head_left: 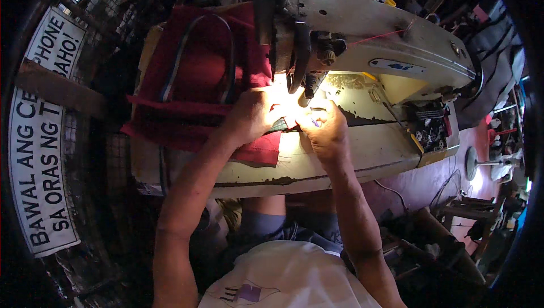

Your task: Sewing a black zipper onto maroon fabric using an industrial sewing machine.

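Observation:
A dark red cloth piece (249,70) with a pale-edged strap loop (231,42) lies on the bed of a sewing machine (351,19), left of the needle area. My left hand (252,116) grips the cloth by its right edge, close to the presser foot, with its fingers bent. Opposite it, my right hand (328,132) is pinched closed just right of the needle area. A small bluish bit shows between its fingers, too small to name. Glare from the machine's lamp washes out the fingertips and the needle. A dark green strip (277,125) shows between the hands.
Red thread (377,37) runs along the machine's arm. An open tray of small metal parts (433,129) sits at the bed's right end. On the left, a white sign (42,178) hangs by a wire grille. A fan (473,163) stands at the far right.

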Motion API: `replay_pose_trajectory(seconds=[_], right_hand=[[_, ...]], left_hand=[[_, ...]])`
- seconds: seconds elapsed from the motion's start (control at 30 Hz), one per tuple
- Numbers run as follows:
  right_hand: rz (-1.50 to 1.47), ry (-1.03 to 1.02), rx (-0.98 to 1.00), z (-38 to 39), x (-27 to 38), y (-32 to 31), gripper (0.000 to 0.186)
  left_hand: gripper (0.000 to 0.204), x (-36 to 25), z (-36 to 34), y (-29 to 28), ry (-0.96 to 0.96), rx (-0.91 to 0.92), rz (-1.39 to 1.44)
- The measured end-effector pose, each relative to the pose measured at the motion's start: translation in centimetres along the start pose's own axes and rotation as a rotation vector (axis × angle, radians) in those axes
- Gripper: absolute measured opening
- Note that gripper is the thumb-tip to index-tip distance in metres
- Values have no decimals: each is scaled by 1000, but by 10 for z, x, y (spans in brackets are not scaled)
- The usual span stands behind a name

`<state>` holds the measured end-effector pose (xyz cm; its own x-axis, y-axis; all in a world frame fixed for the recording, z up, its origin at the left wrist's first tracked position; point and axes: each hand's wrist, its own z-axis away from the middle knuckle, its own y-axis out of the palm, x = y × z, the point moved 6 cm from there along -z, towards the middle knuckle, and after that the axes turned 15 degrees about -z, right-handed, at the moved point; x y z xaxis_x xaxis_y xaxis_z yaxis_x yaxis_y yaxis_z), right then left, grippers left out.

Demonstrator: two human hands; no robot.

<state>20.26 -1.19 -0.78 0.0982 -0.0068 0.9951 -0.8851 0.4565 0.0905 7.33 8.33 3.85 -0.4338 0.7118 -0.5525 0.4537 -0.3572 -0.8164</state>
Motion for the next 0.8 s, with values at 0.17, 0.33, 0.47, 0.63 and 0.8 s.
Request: replay_pose_trajectory(seconds=[0.17, 0.33, 0.47, 0.63, 0.8], right_hand=[[262, -73, -65, 10, 17, 6, 33], [494, -329, -162, 32, 28, 10, 31], [559, -430, -167, 43, 31, 17, 31], [605, -346, -141, 38, 26, 18, 31], [591, -319, -143, 36, 23, 18, 31]], left_hand=[[22, -4, 15, 11, 16, -194, -110], [17, -8, 21, 8, 75, -352, -172], [15, -8, 24, 11, 122, -361, -257], [15, -15, 26, 12, 189, -338, -335], [17, -18, 27, 12, 249, -365, -406]])
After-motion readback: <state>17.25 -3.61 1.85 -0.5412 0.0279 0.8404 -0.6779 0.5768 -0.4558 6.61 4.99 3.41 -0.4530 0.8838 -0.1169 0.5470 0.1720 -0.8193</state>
